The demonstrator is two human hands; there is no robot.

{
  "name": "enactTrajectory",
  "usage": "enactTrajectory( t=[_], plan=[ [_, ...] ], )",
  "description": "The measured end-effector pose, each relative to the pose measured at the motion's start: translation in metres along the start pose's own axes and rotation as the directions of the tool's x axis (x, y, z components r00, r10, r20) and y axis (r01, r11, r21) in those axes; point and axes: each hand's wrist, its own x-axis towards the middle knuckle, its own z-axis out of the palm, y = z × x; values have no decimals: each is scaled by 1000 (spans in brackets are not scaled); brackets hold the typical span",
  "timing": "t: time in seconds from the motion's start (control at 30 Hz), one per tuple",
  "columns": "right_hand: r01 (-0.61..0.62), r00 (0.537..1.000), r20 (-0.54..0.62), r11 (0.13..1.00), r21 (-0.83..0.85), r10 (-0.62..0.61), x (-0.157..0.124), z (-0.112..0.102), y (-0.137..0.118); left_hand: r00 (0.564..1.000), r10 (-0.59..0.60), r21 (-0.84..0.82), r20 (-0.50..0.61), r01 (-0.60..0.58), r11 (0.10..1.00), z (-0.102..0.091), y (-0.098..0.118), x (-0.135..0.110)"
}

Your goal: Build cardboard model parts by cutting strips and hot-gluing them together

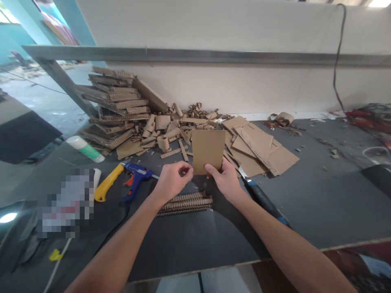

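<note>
My right hand (225, 179) grips a flat rectangular piece of cardboard (208, 150) by its lower right corner, thumb across the front, and the piece stands upright above the table. Beside its lower left edge is my left hand (174, 179), thumb and fingers curled together in a pinch; whatever may be between the fingertips is too small to make out. Just below, corrugated cardboard strips (186, 204) lie stacked, partly covered by my left wrist. A blue glue gun (136, 179) rests left of that hand. Along my right forearm lies a black-and-blue utility knife (264, 199).
A yellow-handled tool (108, 183) and a white-and-green bottle (85, 149) lie at the left. Cardboard strips (119, 97) are piled at the back left, with curled scraps (171, 126) beside them. Flat cardboard sheets (259, 146) spread to the right. A cable (336, 69) hangs down the wall.
</note>
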Motion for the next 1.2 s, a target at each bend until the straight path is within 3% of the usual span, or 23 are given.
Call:
enactTrajectory(
  t=[0.13, 0.33, 0.67, 0.87, 1.03, 1.2],
  plan=[
    [50, 999, -7, 999, 13, -50, -2, 0, -4, 999, -27, -65, -35, 25, 998, 7, 1, -2],
    [90, 995, -49, 996, 5, -90, -3, 2, -3, 991, -36, -16, -128, 35, 999, 14, 6, -3],
    [161, 979, -127, 987, 21, -157, -5, 2, -13, 968, -226, -316, -108, 182, 931, 4, -9, 9],
    [108, 986, -124, 994, -18, -110, 1, -5, -10, 997, -80, -302, -13, 72, 950, 3, 2, 1],
    [80, 994, -76, 997, -18, -81, 2, -6, -7, 999, -48, -248, -23, 41, 968, 7, 5, -4],
    [58, 998, -21, 998, 2, -58, 0, -4, -3, 993, 86, -4, -80, -87, 996, 4, 5, -3]
  ],
)
